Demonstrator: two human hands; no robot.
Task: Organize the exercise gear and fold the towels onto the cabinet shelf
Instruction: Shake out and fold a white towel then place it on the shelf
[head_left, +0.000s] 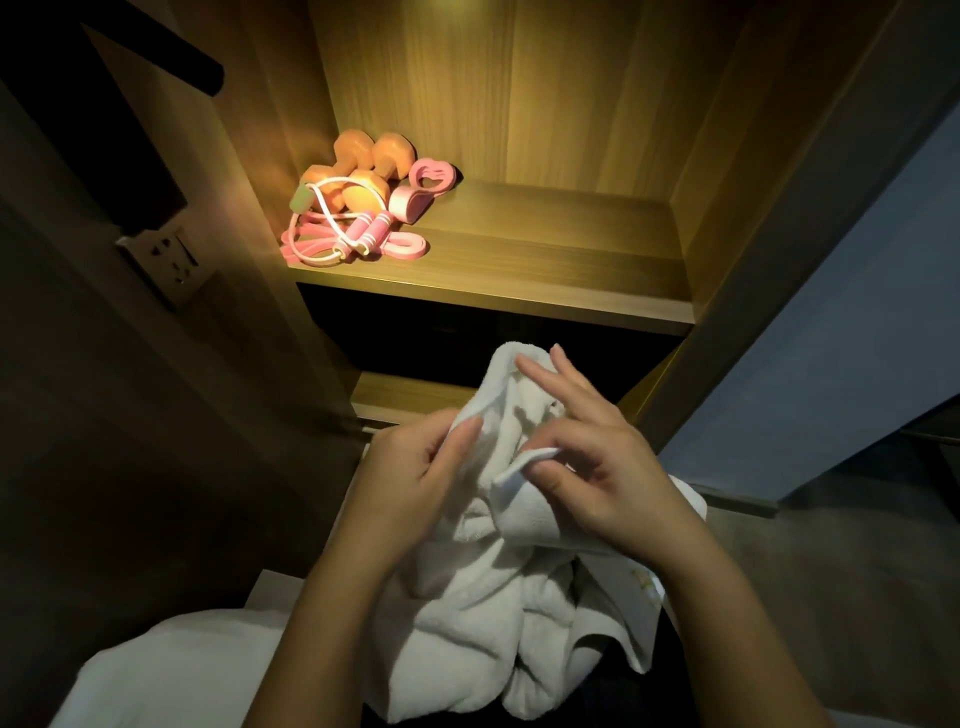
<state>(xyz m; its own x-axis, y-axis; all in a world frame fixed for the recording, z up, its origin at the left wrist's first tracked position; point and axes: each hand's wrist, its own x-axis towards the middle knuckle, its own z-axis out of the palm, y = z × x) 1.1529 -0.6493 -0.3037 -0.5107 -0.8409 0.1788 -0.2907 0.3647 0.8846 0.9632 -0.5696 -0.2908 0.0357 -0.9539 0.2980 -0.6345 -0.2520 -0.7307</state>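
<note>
A crumpled white towel (498, 587) hangs in front of me below the lit cabinet shelf (545, 260). My left hand (410, 478) pinches a fold of the towel near its upper left edge. My right hand (597, 467) pinches a towel corner between thumb and forefinger, with the other fingers spread over the cloth. On the shelf's left side lie two orange dumbbells (363, 166), a pink and white jump rope (343, 234), a pink resistance band (405, 247) and a pink grip ring (434, 174).
A second white cloth (171, 670) lies at the lower left. A wall socket (166, 260) sits on the dark panel left of the cabinet. A lower shelf (405, 395) shows beneath the lit one. The cabinet's right frame (779, 260) slants beside a blue wall.
</note>
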